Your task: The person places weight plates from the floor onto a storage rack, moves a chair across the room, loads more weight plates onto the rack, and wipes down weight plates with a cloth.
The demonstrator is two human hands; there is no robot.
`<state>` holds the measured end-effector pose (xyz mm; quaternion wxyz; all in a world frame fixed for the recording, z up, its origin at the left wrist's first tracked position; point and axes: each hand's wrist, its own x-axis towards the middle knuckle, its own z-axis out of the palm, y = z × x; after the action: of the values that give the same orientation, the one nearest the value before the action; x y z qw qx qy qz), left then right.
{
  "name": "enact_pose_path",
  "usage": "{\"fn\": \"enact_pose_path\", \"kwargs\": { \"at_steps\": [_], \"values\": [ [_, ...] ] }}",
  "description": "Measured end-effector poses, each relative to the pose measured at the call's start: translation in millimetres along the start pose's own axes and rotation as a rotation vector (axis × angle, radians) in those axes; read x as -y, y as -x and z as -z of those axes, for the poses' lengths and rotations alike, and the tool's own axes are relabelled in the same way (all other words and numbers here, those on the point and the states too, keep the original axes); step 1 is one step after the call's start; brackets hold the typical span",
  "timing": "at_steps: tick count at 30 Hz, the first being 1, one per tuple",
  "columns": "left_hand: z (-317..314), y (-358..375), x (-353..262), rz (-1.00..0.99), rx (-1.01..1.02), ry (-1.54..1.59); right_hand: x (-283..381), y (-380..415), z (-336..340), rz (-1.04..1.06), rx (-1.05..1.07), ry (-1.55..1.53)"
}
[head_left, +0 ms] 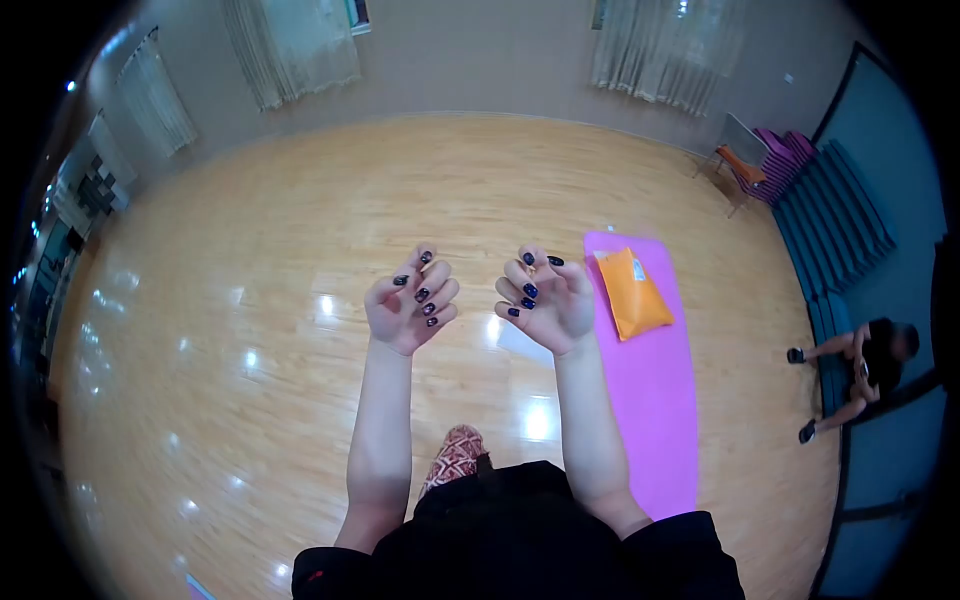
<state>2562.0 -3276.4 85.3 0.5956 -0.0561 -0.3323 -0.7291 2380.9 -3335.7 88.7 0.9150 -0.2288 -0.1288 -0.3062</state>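
Observation:
Both forearms reach forward over the floor with the palms turned up. My left hand (pixel 412 305) holds nothing; its fingers are bent and apart, dark nails showing. Level with it, my right hand (pixel 548 300) is also bare inside, fingers curled loosely and not closed into a fist. A gap separates the two hands, and neither touches anything. Nearest the right hand is a pink exercise mat (pixel 650 400) laid out on the floor, with an orange pillow-like packet (pixel 634 293) resting on its far part.
Wooden flooring (pixel 240 300) spreads around me. A person (pixel 875 365) in dark clothes sits at the right beside stacked dark teal mats (pixel 830 225). Behind those stand purple rolled mats (pixel 785 155) near a chair. Pale curtains (pixel 290 50) hang on the far wall.

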Motion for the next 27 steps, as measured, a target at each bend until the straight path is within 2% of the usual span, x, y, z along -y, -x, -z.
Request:
{"fn": "enact_pose_path", "kwargs": {
  "at_steps": [4, 7, 9, 12, 16, 18, 19, 24, 27],
  "values": [
    [102.9, -92.2, -39.8, -0.036, -0.056, 0.053, 54.2, -110.7, 82.1, -0.05, 0.001, -0.014],
    [174.8, -187.1, -58.6, 0.049, 0.102, 0.103, 107.6, -180.2, 133.2, -0.001, 0.013, -0.005],
    [217.4, -259.1, -68.8, 0.116, 0.153, 0.249, 155.7, -219.3, 164.5, 0.115, 0.046, -0.057],
    [267.1, -378.3, -72.5, 0.279, 0.176, 0.349, 240.2, -262.8, 195.6, 0.305, -0.017, -0.002],
    [336.5, -537.5, -42.9, 0.486, 0.288, 0.511, 363.3, -305.0, 249.3, 0.534, -0.064, 0.142],
    [370.4, -585.1, -29.3, 0.545, 0.314, 0.59, 404.5, -319.3, 279.9, 0.589, -0.08, 0.174],
    [359.6, -602.6, -29.9, 0.558, 0.311, 0.595, 419.4, -323.8, 271.7, 0.6, -0.058, 0.137],
    [460.4, -723.8, -59.1, 0.522, 0.343, 0.552, 519.3, -419.9, 370.7, 0.543, 0.068, 0.082],
    [501.5, -823.4, -84.7, 0.456, 0.346, 0.495, 610.5, -494.9, 412.0, 0.472, 0.153, 0.039]
  ]
}}
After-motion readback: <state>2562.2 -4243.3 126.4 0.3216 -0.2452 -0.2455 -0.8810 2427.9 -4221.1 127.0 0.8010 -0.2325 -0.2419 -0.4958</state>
